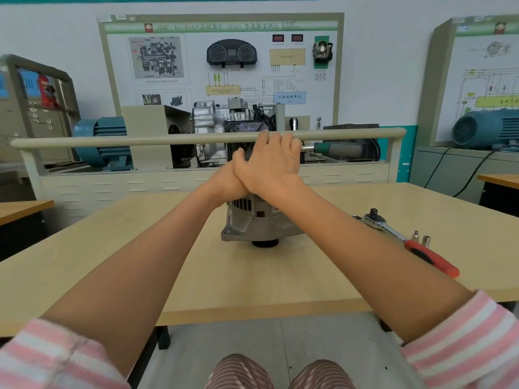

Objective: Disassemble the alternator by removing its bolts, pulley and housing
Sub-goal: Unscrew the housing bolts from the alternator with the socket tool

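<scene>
Tabletop (196, 276): right hand (269, 167) fingers (280, 141) curled round wrench (337, 148).

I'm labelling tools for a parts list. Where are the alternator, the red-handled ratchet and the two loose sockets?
alternator (252, 224): head view, grey housing.
red-handled ratchet (432, 258): head view, red grip.
sockets (420, 237): head view, between the pair.
</scene>
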`<action>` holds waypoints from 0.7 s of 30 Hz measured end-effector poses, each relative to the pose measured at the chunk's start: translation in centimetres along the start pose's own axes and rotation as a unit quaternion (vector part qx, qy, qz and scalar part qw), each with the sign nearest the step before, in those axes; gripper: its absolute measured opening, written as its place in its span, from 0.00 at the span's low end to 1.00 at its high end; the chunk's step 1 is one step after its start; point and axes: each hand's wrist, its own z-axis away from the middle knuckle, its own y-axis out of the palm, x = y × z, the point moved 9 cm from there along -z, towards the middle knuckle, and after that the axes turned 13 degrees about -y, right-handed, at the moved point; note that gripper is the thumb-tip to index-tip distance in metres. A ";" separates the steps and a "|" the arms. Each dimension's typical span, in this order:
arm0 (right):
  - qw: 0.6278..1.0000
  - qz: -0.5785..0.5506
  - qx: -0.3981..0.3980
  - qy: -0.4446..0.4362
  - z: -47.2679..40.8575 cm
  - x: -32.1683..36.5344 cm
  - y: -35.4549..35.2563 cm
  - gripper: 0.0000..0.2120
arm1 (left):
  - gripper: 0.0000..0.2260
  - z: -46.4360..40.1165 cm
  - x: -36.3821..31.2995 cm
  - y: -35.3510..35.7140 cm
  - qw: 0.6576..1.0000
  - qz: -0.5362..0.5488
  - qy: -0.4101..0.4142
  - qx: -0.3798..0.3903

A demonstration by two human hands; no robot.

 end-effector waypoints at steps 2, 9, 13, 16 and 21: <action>0.999 -0.009 -0.030 -0.006 0.4 0.0 -0.3 0.26 | 0.11 0.0 -0.2 0.0 1.000 -0.011 0.006 -0.002; 0.987 -0.142 -0.068 -0.015 1.2 -0.8 0.4 0.20 | 0.07 0.0 -0.1 -0.1 1.000 -0.015 0.007 -0.015; 0.958 -0.267 -0.077 -0.069 0.2 -0.1 0.6 0.10 | 0.12 -0.2 0.4 0.1 1.000 0.020 -0.003 -0.009; 0.893 -0.441 -0.083 -0.029 -0.2 -0.7 1.1 0.09 | 0.07 -0.4 0.6 0.2 0.999 0.043 0.001 -0.007; 0.716 -0.692 -0.031 0.084 -1.3 -1.8 3.5 0.21 | 0.06 -0.8 0.9 0.7 0.995 0.095 -0.007 0.040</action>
